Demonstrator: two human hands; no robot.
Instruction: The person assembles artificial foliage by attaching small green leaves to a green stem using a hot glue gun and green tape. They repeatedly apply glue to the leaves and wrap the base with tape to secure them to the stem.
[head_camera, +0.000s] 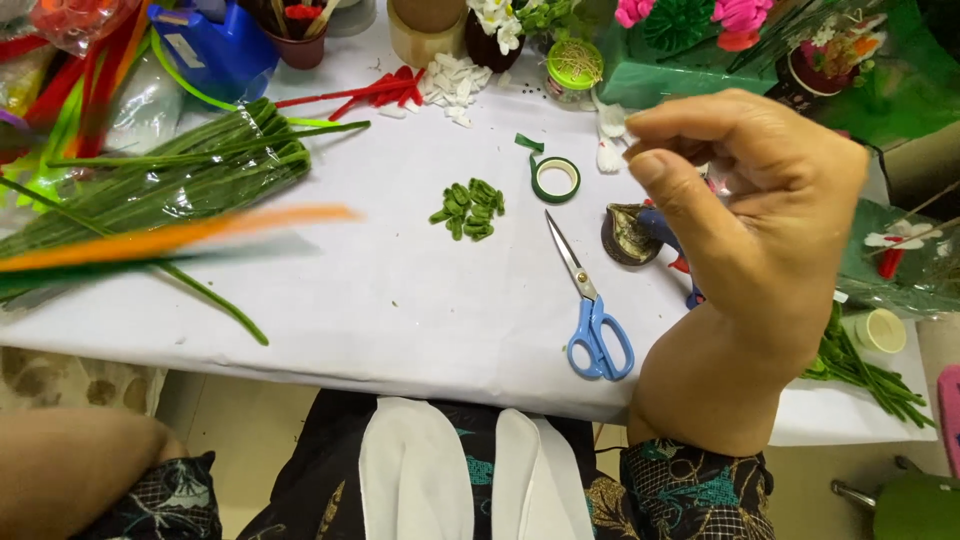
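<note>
- Right hand (760, 230): raised over the right part of the table, back toward the camera, fingers curled in with thumb and forefinger tips close together at the top left; whether anything is pinched between them cannot be told.
- Left hand: out of view; only a bare forearm shows at the near left corner.
- Orange pipe cleaner (180, 238): blurred, lying across the left of the scene, its tip pointing right; what holds it is not visible.
- Dark round object (628, 235): on the table just left of the right hand.
- Blue-handled scissors (590, 305): shut, near the middle, blades pointing far.
- Green floral tape roll (555, 179): beyond the scissors.
- Small pile of green leaf pieces (468, 208): left of the tape roll.
- Bundle of green pipe cleaners (170, 180): far left, in clear wrap.
- White table cover (400, 300): under all items.
</note>
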